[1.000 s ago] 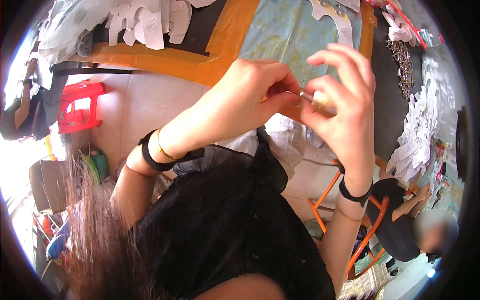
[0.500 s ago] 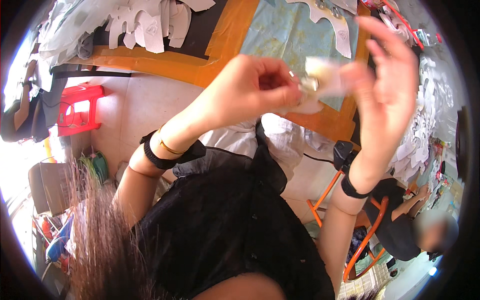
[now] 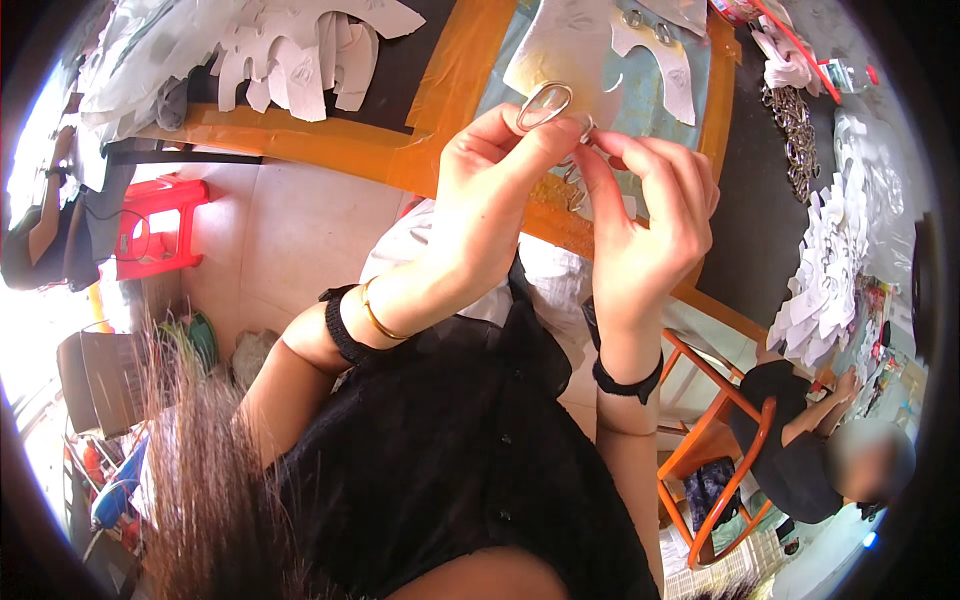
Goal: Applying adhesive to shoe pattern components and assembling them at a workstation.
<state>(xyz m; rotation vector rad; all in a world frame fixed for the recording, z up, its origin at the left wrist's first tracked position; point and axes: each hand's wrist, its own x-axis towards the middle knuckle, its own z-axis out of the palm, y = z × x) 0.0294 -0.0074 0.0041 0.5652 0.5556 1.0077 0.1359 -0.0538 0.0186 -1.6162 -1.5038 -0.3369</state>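
At the front edge of the table, my left hand (image 3: 495,185) pinches a silvery oval metal ring (image 3: 546,104) between thumb and forefinger. Close against it, my right hand (image 3: 650,205) is closed too, thumb and forefinger meeting at a small shiny metal part (image 3: 584,128) partly hidden by the fingertips. Just beyond the fingers is a white cut piece (image 3: 562,50) with yellowish stains; whether they touch it I cannot tell. Another white curved piece (image 3: 672,75) bearing metal rings (image 3: 648,25) lies on the blue sheet (image 3: 705,110). Below my fingertips, more metal loops (image 3: 572,178) show.
White cut pieces are heaped at the far left (image 3: 300,70) and the right (image 3: 825,270). A pile of metal rings (image 3: 792,140) lies on the dark tabletop (image 3: 745,215). A red stool (image 3: 160,225) stands left, an orange-framed chair (image 3: 715,440) right. A co-worker (image 3: 790,435) sits at right.
Both hands have come together, the right moving left and its fingers closing. The blurred white piece between them is gone from there; an oval ring now shows in the left fingers.
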